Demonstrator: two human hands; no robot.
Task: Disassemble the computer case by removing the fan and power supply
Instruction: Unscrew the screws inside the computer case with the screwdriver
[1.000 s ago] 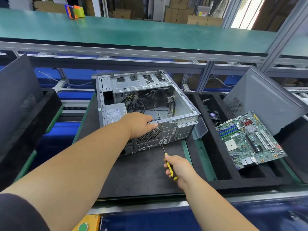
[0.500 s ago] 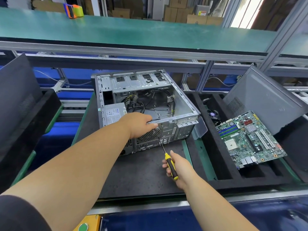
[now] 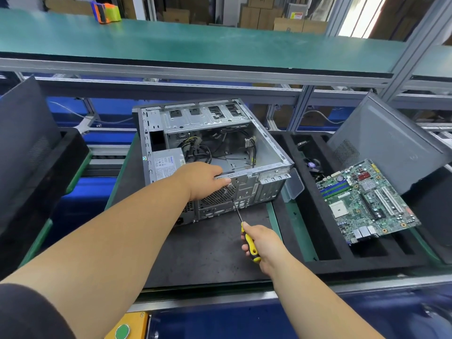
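Two bare arms reached out from the bottom of the view. The left arm (image 3: 117,241) was long and looked very wide close to the camera. A dark, almost black short sleeve (image 3: 27,311) covered its top part at the bottom left corner. The right arm (image 3: 315,304) had no sleeve showing. The left hand (image 3: 203,179) and the right hand (image 3: 266,248) wore no gloves, rings or watch.

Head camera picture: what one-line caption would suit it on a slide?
Left hand steadies an open grey metal computer case while right hand drives a yellow-and-black screwdriver into its rear panel.
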